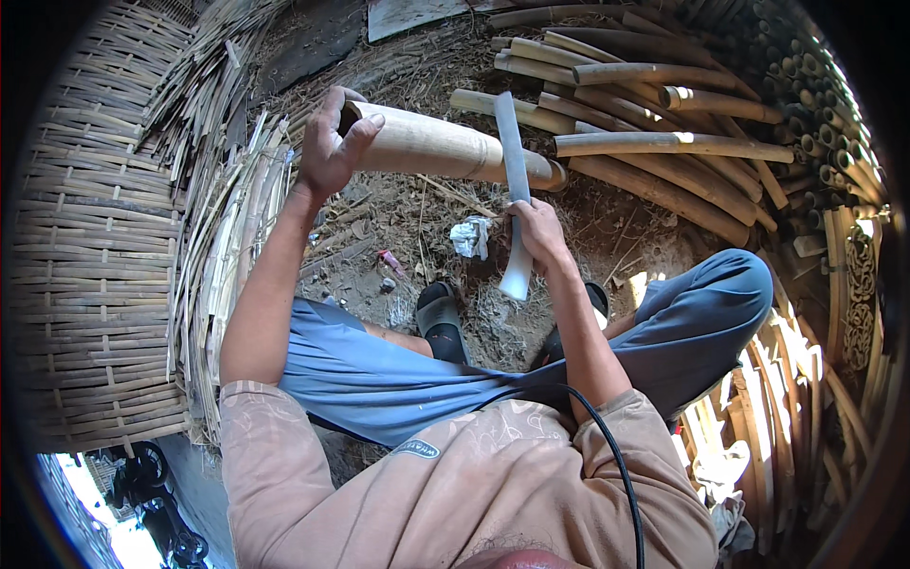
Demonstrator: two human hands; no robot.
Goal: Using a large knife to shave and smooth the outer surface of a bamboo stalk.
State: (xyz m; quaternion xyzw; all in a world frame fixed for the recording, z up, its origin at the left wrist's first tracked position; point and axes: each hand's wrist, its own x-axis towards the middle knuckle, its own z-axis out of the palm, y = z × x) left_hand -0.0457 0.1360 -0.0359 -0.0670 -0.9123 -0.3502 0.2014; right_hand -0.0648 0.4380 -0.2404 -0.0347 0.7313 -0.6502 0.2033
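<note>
My left hand (334,142) is closed on the near-left end of a thick bamboo tube (427,142), thumb over the rim of its hollow mouth. The tube slants down to the right, one node ring visible, its far end close to the ground. My right hand (538,232) is wrapped round the lower part of a long, flat, pale grey knife (513,147), slightly curved. Its blade crosses in front of the tube near the far end; whether it touches the bamboo I cannot tell. The handle end sticks out below my fist.
Cut bamboo poles (664,147) lie piled at the far right, with stacked tubes behind. Split strips (227,256) and a woven bamboo panel (100,237) line the left. A crumpled white wad (469,237) lies between my sandalled feet (441,318) and the tube. More slats (773,408) stand at right.
</note>
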